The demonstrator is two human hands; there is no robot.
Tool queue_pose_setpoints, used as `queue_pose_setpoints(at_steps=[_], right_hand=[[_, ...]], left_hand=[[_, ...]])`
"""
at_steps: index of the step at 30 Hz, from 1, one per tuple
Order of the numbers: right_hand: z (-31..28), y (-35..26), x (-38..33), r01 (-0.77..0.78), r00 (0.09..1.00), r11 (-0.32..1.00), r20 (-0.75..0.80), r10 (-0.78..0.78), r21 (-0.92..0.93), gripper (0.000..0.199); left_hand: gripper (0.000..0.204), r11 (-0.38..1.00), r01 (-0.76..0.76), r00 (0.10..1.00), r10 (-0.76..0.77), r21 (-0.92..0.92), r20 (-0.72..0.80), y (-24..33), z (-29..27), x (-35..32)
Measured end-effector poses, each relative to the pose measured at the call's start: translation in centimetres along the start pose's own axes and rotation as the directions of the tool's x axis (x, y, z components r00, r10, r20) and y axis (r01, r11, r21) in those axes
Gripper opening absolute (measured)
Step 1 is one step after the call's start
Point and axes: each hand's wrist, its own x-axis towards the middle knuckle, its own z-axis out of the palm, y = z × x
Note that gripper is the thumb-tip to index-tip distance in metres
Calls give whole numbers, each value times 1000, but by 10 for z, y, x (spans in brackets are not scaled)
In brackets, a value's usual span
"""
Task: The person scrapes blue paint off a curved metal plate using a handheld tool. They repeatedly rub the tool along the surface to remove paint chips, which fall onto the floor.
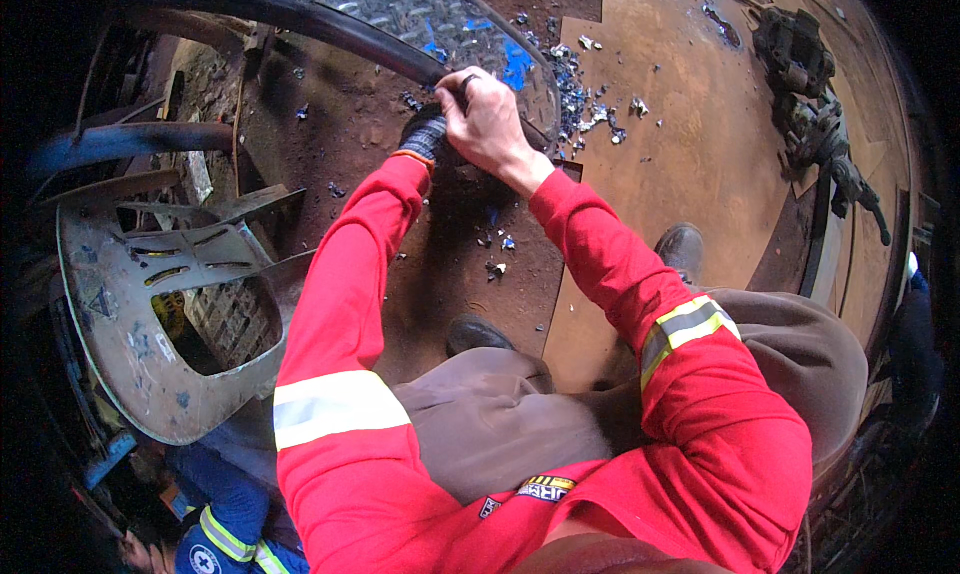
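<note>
My bare right hand (487, 124) is closed, with a dark ring on one finger. It sits at the near edge of a metal treadplate (400, 19) with blue paint patches, beside a dark rounded rail (330, 36). What its fingers pinch, if anything, is hidden. Against it, a little lower, is my left hand (424, 134) in a dark grey knitted glove with an orange cuff edge. The right hand covers part of it, and its fingers do not show. Both arms, in red sleeves with reflective bands, reach forward and meet there.
Blue and silver flakes (590, 109) lie around the treadplate on brown sheeting (690, 144). To the left stands a worn grey chair (130, 304). A dark, heavy metal tool (825, 124) lies at the far right. Another person in blue (235, 499) is at lower left.
</note>
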Motion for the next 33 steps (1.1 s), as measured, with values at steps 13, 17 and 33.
queue_pose_setpoints(at_steps=[13, 17, 33], right_hand=[[-9, 16, 25, 6, 994, 990, -106, -21, -141, 18], [0, 8, 31, 26, 997, 967, -62, -43, -252, 18], [0, 5, 44, 8, 999, 959, 53, 7, -284, 21]], left_hand=[[49, 982, -61, 998, 56, 176, 33, 36, -20, -13], [50, 955, -170, 984, 178, 243, -15, 0, -6, -12], [45, 997, -66, 998, 65, 37, 20, 14, -11, -5]])
